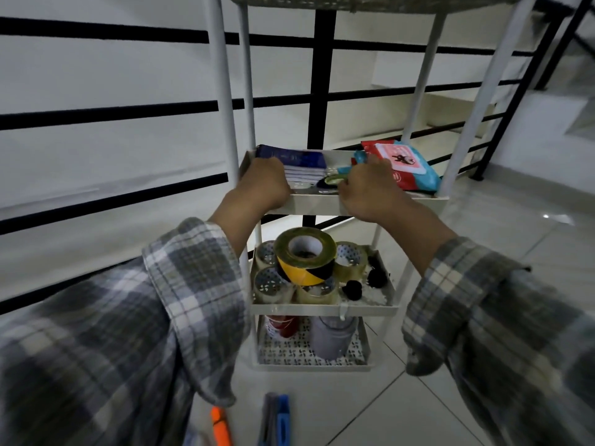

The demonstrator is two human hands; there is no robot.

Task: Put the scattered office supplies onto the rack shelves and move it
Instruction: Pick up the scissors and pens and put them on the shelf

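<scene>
An indoor stair landing is showing here: a black metal railing is running beside white steps, and glossy floor tiles are lying underfoot.

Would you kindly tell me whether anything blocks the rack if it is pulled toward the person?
Yes: an orange marker and blue and grey pens lie on the floor in front of the rack, on the person's side.

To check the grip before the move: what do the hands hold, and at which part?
The white rack: the left hand and the right hand both grip the front rim of its second tray from the top.
</scene>
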